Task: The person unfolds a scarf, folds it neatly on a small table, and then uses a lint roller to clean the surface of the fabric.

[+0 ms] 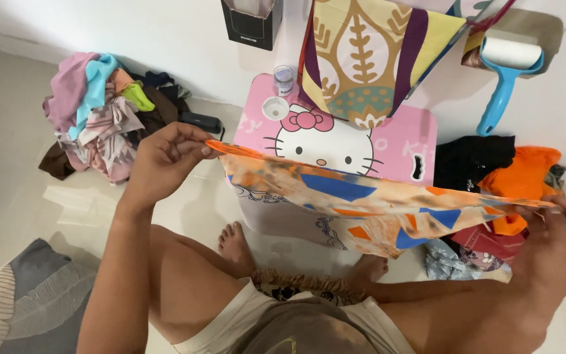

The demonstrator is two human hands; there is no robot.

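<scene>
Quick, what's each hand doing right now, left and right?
Left hand: closed, pinching one end of the orange cloth.
Right hand: closed, pinching the cloth's other end.

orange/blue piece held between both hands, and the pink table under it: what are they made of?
Orange and blue cloth: looks like thin woven or printed fabric, matte; it sags and creases between the left hand and right hand. Pink table: probably laminated board or plastic, smooth with a slight sheen and a flat printed top.

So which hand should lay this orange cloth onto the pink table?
Probably left: the left hand pinches the orange cloth right beside the pink table; the right hand holds its end farther off.
</scene>
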